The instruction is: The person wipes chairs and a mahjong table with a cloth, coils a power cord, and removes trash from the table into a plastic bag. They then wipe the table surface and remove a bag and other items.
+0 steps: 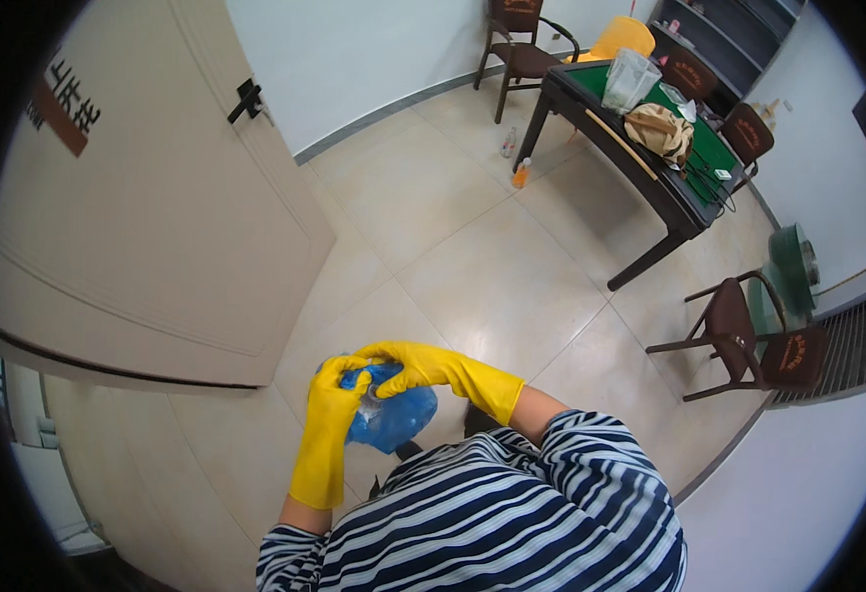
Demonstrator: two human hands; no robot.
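Observation:
Both of my hands wear long yellow rubber gloves and meet at a translucent blue plastic bag low in front of my body. My left hand pinches the bag's gathered upper part from the left. From the right, my right hand curls over the top with its thumb and fingers on the plastic. The bag bulges below the hands, and something pale shows through it, too indistinct to name. Part of the gathered plastic is hidden behind the gloved fingers.
A beige door stands at the left. At the upper right, a green-topped table holds a plastic bin and a brown cloth bag. Bottles stand by its leg. A chair is at the right.

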